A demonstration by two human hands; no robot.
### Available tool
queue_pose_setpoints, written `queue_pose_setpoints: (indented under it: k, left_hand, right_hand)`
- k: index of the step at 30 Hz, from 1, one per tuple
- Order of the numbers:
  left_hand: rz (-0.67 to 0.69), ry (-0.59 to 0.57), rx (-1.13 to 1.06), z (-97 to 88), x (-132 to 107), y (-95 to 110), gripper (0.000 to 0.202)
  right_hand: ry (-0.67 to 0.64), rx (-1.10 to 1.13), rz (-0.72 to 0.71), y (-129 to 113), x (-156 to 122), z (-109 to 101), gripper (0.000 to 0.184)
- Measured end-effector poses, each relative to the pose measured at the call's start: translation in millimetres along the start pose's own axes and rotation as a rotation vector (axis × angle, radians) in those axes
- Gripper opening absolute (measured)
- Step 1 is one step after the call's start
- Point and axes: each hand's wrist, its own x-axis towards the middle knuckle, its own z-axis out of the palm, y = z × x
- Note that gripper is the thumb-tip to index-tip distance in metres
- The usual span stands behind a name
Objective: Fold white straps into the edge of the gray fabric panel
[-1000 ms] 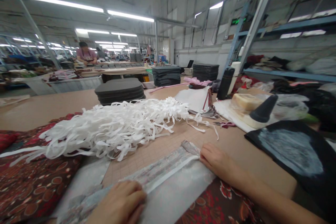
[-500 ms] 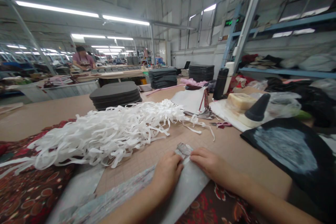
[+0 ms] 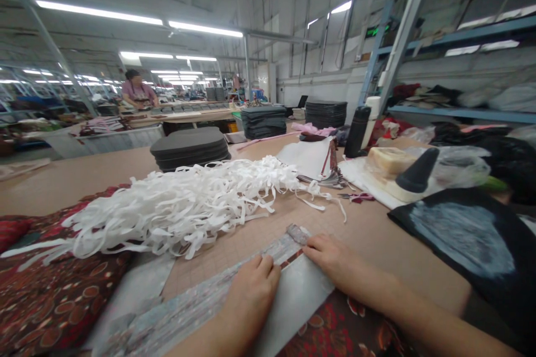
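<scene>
A long pale fabric panel (image 3: 301, 295) with a grey patterned edge strip (image 3: 188, 307) lies across the brown table in front of me. My left hand (image 3: 249, 295) rests on it, fingers curled and pressing down on the strip. My right hand (image 3: 330, 256) lies just to the right, fingers pressed on the panel's far end near the strip's tip (image 3: 296, 231). Whether either hand pinches anything underneath is hidden. Behind both hands spreads a big heap of white tape strips (image 3: 184, 206).
Red floral fabric (image 3: 46, 290) covers the left. A black chalk-smeared cloth (image 3: 464, 240) lies right, with a black cone (image 3: 416, 173), scissors (image 3: 355, 197) and a dark bottle (image 3: 357, 133) behind. Stacks of dark pads (image 3: 190, 146) stand further back. A person (image 3: 136, 89) works at a distant table.
My left hand slid right along the strip until it met the right hand, then drew back a little towards me. The right hand stayed near the strip's end.
</scene>
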Motion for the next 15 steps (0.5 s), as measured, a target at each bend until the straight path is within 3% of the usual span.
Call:
queue_pose_setpoints:
  k: [4,9,12,15]
  left_hand:
    - [-0.03,0.013,0.008,-0.1,-46,-21,0.024]
    - [0.024,0.141,0.043,11.1,-99,-45,0.04]
    - [0.029,0.23,0.091,17.8,-115,-49,0.041]
    - [-0.002,0.255,0.173,20.4,-117,-45,0.039]
  right_hand:
    - [-0.048,-0.156,-0.026,-14,1,-9,0.033]
    - [-0.116,-0.275,-0.064,-18,8,-13,0.03]
    - [-0.085,-0.314,-0.058,-28,16,-9,0.023]
    - [-0.045,-0.204,-0.14,-52,25,-1,0.021]
